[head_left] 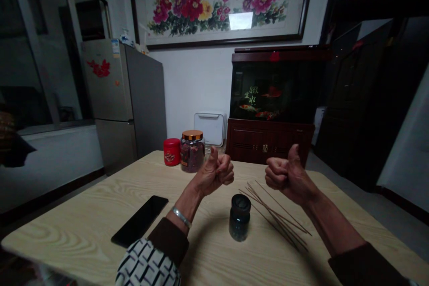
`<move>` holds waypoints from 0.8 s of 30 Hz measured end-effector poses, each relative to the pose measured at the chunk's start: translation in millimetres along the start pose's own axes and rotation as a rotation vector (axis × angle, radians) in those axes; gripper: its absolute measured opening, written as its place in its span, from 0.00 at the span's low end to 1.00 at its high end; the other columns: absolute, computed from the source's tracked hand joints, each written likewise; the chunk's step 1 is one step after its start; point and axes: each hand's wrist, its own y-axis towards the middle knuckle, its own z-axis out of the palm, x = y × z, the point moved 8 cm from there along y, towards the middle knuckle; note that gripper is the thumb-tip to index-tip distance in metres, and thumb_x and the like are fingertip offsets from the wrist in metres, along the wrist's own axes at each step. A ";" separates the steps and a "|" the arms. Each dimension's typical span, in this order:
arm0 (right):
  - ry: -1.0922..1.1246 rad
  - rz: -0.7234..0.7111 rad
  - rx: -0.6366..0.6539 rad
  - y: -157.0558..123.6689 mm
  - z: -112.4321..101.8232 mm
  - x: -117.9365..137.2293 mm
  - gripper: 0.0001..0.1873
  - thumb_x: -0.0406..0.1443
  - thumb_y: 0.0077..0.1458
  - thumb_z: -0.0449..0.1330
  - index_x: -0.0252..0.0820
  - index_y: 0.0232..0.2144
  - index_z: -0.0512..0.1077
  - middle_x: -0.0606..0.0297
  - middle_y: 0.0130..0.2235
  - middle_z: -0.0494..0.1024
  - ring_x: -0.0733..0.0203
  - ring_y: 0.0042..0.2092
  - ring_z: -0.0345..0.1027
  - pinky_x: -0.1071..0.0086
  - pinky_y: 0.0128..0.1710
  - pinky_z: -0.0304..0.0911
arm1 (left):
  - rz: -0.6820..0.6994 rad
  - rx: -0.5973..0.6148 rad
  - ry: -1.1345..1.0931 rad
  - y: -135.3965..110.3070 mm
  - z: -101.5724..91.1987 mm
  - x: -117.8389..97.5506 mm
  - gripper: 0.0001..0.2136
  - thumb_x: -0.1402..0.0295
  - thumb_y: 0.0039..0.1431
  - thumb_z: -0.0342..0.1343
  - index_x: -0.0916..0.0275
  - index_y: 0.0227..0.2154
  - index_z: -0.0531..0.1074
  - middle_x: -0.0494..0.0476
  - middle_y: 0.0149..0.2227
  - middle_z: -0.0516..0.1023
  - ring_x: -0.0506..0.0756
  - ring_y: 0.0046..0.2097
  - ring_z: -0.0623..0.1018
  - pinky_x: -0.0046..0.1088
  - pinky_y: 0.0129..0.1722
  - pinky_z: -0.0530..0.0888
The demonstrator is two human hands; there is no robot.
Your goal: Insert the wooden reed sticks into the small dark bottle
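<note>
Both of my hands are raised above the table with thumbs up and the other fingers curled into fists. My left hand (214,170), with a silver bangle on its wrist, is in front of the large jar and holds nothing. My right hand (288,174) is likewise closed on nothing, above and beyond the loose sticks. Between and below the hands stands a small dark glass bottle (239,218) with a black top, upright. Several thin brown sticks (278,216) lie in a loose, crossing bundle to its right. Neither hand touches the bottle or the sticks.
A black phone (140,220) lies on the wooden table (87,214) at left. Toward the far edge stand a red canister (172,152) and a copper-lidded jar (192,154) of dried petals. Behind are a fridge (147,103), a white appliance (209,129) and a fish tank (298,89).
</note>
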 end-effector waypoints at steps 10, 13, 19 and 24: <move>0.083 0.130 0.089 -11.9 -6.9 -50.2 0.37 0.69 0.52 0.40 0.45 0.16 0.48 0.79 0.15 0.45 0.72 0.18 0.32 0.73 0.19 0.34 | -0.146 0.101 -0.126 -21.9 -21.7 55.3 0.34 0.33 0.50 0.49 0.62 0.15 0.50 0.43 0.14 0.48 0.44 0.17 0.51 0.24 0.20 0.52; 0.085 0.146 0.084 -10.6 -8.0 -54.9 0.37 0.70 0.52 0.39 0.46 0.16 0.47 0.79 0.15 0.45 0.72 0.18 0.32 0.72 0.19 0.35 | -0.158 0.083 -0.119 -21.6 -24.8 57.5 0.34 0.32 0.49 0.49 0.61 0.15 0.50 0.43 0.14 0.48 0.44 0.17 0.51 0.24 0.20 0.52; 0.007 0.167 0.080 -11.5 -7.7 -69.5 0.37 0.70 0.52 0.39 0.45 0.16 0.48 0.78 0.16 0.46 0.71 0.19 0.34 0.72 0.20 0.35 | -0.157 0.098 -0.130 -28.5 -30.2 64.5 0.34 0.34 0.48 0.53 0.61 0.15 0.52 0.43 0.15 0.49 0.44 0.18 0.51 0.24 0.21 0.53; -0.664 0.102 -0.134 -11.0 -18.4 -68.9 0.28 0.62 0.56 0.52 0.43 0.26 0.62 0.71 0.25 0.62 0.67 0.25 0.52 0.72 0.24 0.49 | 0.018 -0.220 -0.006 -37.4 -77.0 69.8 0.27 0.41 0.48 0.62 0.63 0.27 0.65 0.45 0.23 0.62 0.45 0.24 0.61 0.22 0.25 0.59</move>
